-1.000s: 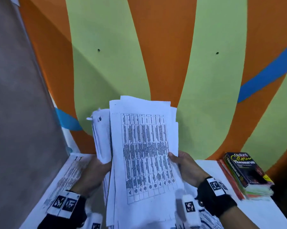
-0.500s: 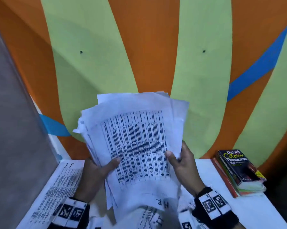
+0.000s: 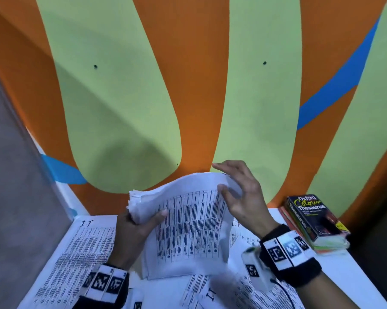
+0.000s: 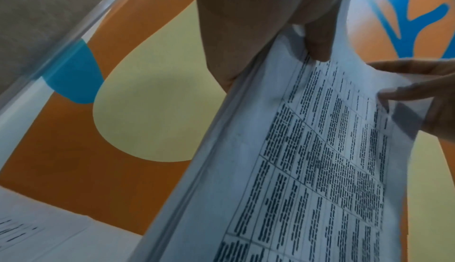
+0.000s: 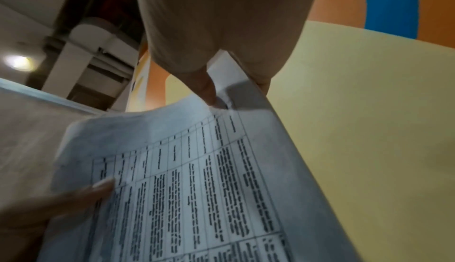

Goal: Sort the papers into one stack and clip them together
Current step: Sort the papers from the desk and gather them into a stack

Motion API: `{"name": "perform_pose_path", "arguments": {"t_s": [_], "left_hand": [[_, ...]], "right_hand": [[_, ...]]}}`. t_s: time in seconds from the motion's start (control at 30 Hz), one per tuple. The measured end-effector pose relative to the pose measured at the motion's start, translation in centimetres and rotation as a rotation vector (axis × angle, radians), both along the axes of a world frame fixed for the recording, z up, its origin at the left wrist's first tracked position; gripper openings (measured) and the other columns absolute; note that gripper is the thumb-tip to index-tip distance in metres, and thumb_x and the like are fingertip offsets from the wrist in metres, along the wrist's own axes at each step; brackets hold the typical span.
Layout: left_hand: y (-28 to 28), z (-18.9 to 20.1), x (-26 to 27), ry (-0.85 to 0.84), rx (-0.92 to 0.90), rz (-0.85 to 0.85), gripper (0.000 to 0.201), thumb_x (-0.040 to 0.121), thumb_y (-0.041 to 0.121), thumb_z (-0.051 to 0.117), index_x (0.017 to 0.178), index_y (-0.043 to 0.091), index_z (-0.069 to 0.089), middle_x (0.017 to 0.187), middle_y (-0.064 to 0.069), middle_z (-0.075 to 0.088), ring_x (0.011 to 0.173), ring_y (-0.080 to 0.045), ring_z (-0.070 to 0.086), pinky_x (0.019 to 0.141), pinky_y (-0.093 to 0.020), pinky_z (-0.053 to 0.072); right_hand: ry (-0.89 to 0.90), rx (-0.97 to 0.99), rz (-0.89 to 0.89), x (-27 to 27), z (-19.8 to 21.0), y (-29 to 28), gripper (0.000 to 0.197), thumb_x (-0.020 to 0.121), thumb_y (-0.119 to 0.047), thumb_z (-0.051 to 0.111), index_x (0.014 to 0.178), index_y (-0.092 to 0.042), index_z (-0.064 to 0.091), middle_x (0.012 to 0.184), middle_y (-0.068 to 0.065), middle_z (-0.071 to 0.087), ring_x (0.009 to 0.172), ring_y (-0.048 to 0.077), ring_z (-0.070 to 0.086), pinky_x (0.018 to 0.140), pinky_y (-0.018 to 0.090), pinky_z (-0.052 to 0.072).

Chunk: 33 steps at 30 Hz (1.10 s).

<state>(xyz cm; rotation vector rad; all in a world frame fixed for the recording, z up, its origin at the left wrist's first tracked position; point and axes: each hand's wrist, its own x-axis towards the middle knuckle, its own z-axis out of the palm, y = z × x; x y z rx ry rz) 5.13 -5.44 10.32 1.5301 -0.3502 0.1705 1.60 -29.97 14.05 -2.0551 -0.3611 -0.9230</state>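
Papers: loose white sheets printed with black tables [image 3: 76,248] lie on the white table [image 3: 344,273] at near left, not yet gathered. Centre, a bundle of printed white sheets [image 3: 192,230] is held upright above the table; left hand [image 3: 132,233] clamps its left edge, thumb in front, probably to square the edges. Right hand [image 3: 243,197] pinches the top right corner, bending it; farther right, a stack of books topped by a black thesaurus [image 3: 315,221].
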Motion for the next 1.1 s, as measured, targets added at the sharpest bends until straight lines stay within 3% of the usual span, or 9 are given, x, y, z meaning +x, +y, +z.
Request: {"name": "perform_pose_path", "arguments": {"t_s": [0.13,0.27,0.43,0.57,0.67,0.8,0.93,1.03,1.1], "left_hand": [[0.1,0.1,0.5,0.036,-0.047,0.025,0.038,0.054,0.040,0.082,0.081,0.015,0.076,0.082,-0.011,0.076,0.076,-0.032,0.073,0.069,-0.047,0.059],[0.1,0.2,0.8,0.063,-0.033,0.022,0.035,0.059,0.037,0.087,0.081,0.013,0.073,0.083,-0.007,0.076,0.079,-0.030,0.072,0.070,-0.041,0.060],[0.5,2.9,0.5,-0.064,-0.009,0.009,0.027,0.062,0.025,0.086,0.084,0.033,0.072,0.081,0.007,0.074,0.076,-0.016,0.070,0.072,-0.030,0.056],[0.7,2.9,0.6,-0.023,-0.092,-0.057,0.057,0.055,0.017,0.089,0.106,0.013,0.065,0.094,0.000,0.076,0.085,-0.015,0.072,0.069,-0.028,0.059],[0.9,1.7,0.7,0.067,-0.104,-0.069,0.062,0.038,0.039,0.093,0.092,0.019,0.071,0.090,-0.005,0.077,0.080,-0.021,0.073,0.065,-0.031,0.058],[1.2,2.3,1.1,0.033,-0.108,-0.060,0.026,0.056,0.011,0.088,0.079,0.014,0.077,0.080,-0.004,0.077,0.071,-0.021,0.072,0.066,-0.033,0.058],[1.4,3.2,0.7,-0.070,-0.139,-0.055,0.023,0.076,0.028,0.066,0.082,0.007,0.072,0.072,0.008,0.074,0.068,-0.005,0.067,0.062,-0.019,0.053],[1.2,3.2,0.5,-0.127,-0.158,-0.011,0.030,0.075,0.049,0.065,0.075,0.020,0.071,0.071,0.014,0.069,0.071,0.001,0.061,0.068,-0.014,0.050],[0.7,3.1,0.5,-0.132,-0.219,-0.003,0.022,0.076,0.042,0.061,0.072,0.021,0.068,0.069,0.017,0.067,0.071,0.005,0.059,0.069,-0.011,0.047]], "right_hand": [[0.200,0.488,0.089,0.1,-1.5,-0.5,0.061,0.085,0.004,0.065,0.135,-0.022,0.042,0.102,0.002,0.062,0.095,0.008,0.060,0.091,0.024,0.047],[0.484,0.467,0.133,-0.3,-5.3,0.5,0.045,0.090,0.002,0.059,0.125,-0.025,0.048,0.123,-0.001,0.064,0.117,0.014,0.060,0.104,0.050,0.045],[0.356,0.397,0.084,-0.7,-3.7,1.8,0.041,0.096,-0.006,0.051,0.123,-0.035,0.042,0.113,-0.012,0.064,0.105,0.004,0.060,0.090,0.029,0.050],[0.347,0.427,0.135,-1.1,-4.1,1.5,0.046,0.091,-0.006,0.059,0.126,-0.027,0.037,0.100,-0.018,0.060,0.084,-0.016,0.059,0.072,0.007,0.045],[0.433,0.435,0.084,-1.3,-5.8,1.3,0.032,0.090,-0.009,0.061,0.112,-0.029,0.047,0.085,-0.011,0.064,0.073,-0.010,0.061,0.068,0.007,0.044],[0.432,0.452,0.044,-1.4,-5.5,1.2,0.023,0.089,0.002,0.059,0.093,-0.021,0.057,0.069,-0.024,0.070,0.071,-0.011,0.064,0.064,0.003,0.044],[0.349,0.553,0.025,-1.8,-5.5,0.6,0.021,0.087,-0.001,0.063,0.107,0.000,0.066,0.099,0.009,0.074,0.099,0.022,0.068,0.087,0.029,0.053],[0.354,0.607,0.051,-2.5,-5.1,0.9,0.029,0.082,-0.011,0.067,0.105,0.007,0.065,0.091,-0.004,0.076,0.092,0.010,0.069,0.079,0.009,0.048],[0.349,0.622,0.061,-2.5,-4.8,1.1,0.034,0.078,-0.021,0.067,0.099,0.006,0.064,0.081,-0.014,0.075,0.083,-0.001,0.068,0.073,0.001,0.043]]}}
